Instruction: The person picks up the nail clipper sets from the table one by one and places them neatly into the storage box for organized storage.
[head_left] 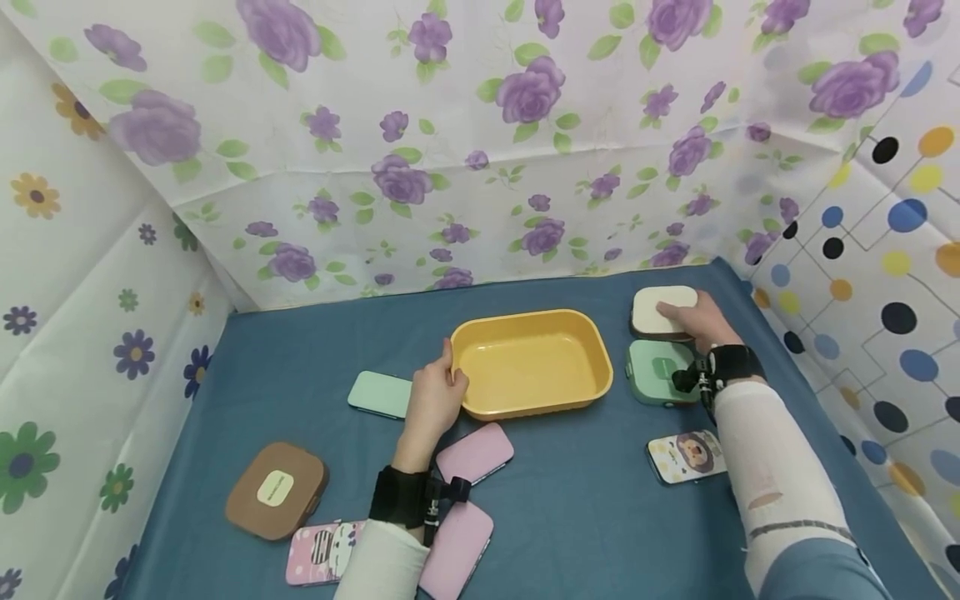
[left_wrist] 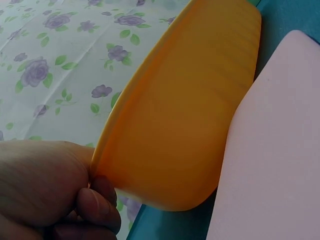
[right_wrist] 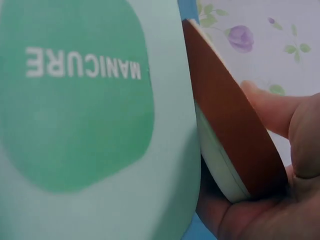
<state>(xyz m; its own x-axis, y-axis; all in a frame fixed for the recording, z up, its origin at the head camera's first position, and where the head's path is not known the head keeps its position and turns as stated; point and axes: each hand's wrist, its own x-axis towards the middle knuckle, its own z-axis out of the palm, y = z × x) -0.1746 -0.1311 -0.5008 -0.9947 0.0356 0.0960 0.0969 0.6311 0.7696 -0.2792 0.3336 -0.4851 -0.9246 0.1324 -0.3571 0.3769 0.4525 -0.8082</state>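
Observation:
My left hand (head_left: 435, 394) pinches the left rim of a yellow plastic tray (head_left: 532, 367). In the left wrist view the thumb and curled fingers (left_wrist: 97, 205) meet at the tray's edge, and its ribbed outer wall (left_wrist: 180, 110) shows. At the back right my right hand (head_left: 705, 319) grips a cream-topped case (head_left: 656, 310) with a brown side band (right_wrist: 232, 115), thumb on top and fingers beneath. Directly in front of that case lies a green manicure case (head_left: 652, 371), its lettering (right_wrist: 82, 65) close to the right wrist camera.
A brown case (head_left: 277, 492) and a pink patterned phone-shaped item (head_left: 322, 552) lie at the left. Two pink flat cases (head_left: 476, 454) and a mint one (head_left: 378, 393) lie near the left arm. A bear-print one (head_left: 686, 457) lies by the right forearm. Floral sheets wall the blue cloth (head_left: 577, 517).

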